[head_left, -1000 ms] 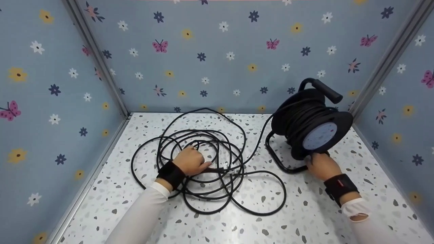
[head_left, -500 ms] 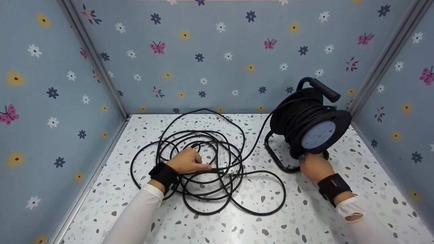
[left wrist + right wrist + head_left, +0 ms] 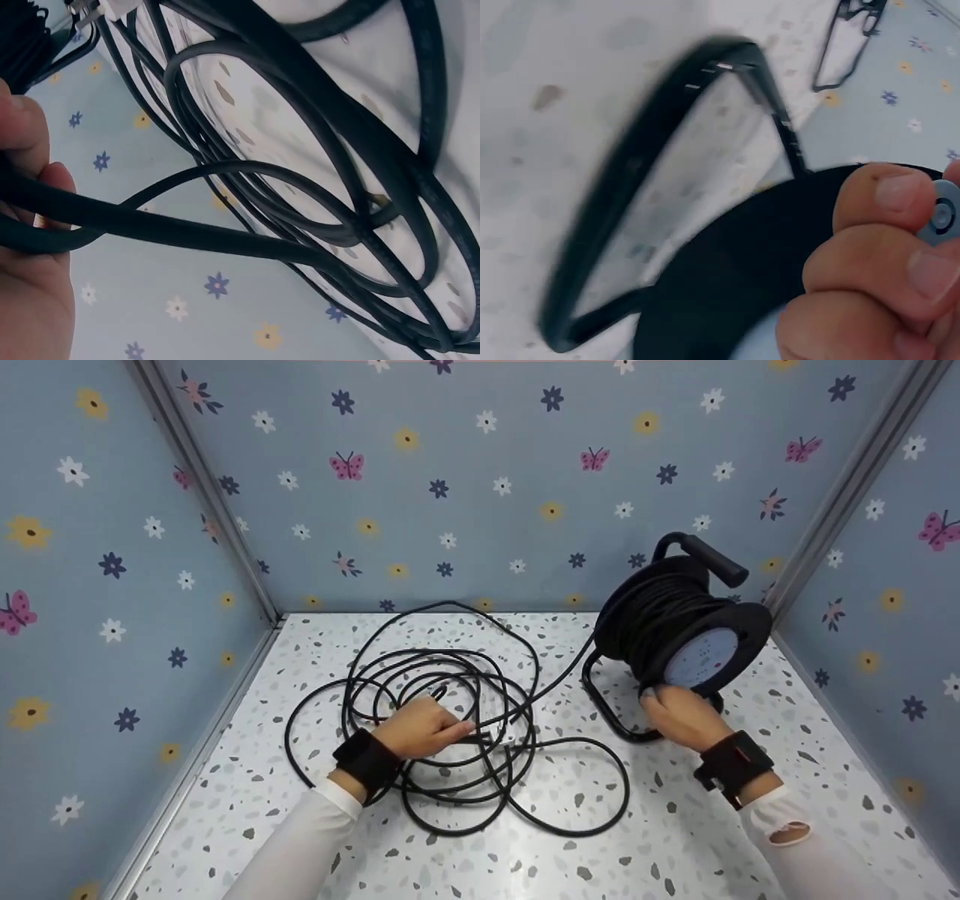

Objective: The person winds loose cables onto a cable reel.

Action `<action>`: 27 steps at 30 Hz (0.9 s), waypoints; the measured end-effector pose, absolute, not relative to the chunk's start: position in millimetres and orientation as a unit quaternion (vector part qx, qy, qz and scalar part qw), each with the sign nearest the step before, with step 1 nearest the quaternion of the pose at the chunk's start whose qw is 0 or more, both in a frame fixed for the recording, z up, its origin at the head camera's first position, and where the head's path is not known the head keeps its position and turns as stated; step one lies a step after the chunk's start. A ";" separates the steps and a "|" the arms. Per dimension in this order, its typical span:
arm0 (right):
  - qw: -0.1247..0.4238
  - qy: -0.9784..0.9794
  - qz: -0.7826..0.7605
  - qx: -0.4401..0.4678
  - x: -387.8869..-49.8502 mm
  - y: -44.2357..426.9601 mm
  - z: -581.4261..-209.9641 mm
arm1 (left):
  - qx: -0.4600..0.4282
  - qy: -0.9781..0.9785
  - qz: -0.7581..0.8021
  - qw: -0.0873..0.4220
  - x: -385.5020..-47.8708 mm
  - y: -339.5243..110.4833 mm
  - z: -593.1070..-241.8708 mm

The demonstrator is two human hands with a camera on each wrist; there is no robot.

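A black cable reel (image 3: 652, 615) stands tilted on its tubular frame (image 3: 611, 716) at the right of the head view. My right hand (image 3: 690, 724) is at the lower edge of its near flange. Seen in the right wrist view, curled fingers (image 3: 862, 262) grip a small grey knob (image 3: 943, 214) on that flange. Black cable (image 3: 627, 787) lies in loose loops left of the reel, and one strand rises to the drum. Over these loops my left hand (image 3: 420, 727) holds cable. Strands of cable (image 3: 187, 231) pass through its fingers in the left wrist view; its palm is partly out of frame.
A white speckled surface (image 3: 555, 862) lies under everything. Blue flowered panels (image 3: 465, 457) enclose the back and both sides, with metal strips (image 3: 217, 502) at the corners. The reel's black carrying handle (image 3: 712, 560) sticks up near the back panel.
My right hand has moved left along the reel's lower edge, and the reel's pale socket face has turned with it. My left hand shifted left, then back slightly, staying on the cable.
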State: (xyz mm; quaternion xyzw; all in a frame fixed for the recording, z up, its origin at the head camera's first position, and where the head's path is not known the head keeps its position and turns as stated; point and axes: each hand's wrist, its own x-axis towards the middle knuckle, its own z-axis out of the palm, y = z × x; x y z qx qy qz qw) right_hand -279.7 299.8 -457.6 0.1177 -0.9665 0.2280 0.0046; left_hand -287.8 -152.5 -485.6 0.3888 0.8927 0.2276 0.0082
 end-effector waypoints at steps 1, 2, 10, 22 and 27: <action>0.006 -0.964 0.235 0.120 -279.8 298.8 -452.6 | 0.394 0.892 0.222 -0.005 -287.1 -150.2 -486.0; 0.009 -0.962 0.243 0.120 -279.8 297.9 -447.1 | 0.398 0.891 0.217 -0.019 -286.2 -147.8 -486.6; 0.038 -0.953 0.276 0.122 -282.4 304.8 -408.7 | 0.409 0.885 0.207 -0.088 -280.2 -126.0 -488.6; 0.090 -0.925 0.359 0.088 -288.6 336.7 -377.5 | 0.402 0.892 0.203 -0.034 -288.1 -80.9 -480.2; 0.109 -0.915 0.386 0.047 -294.6 353.8 -372.9 | 0.394 0.896 0.205 -0.022 -296.8 -60.1 -473.2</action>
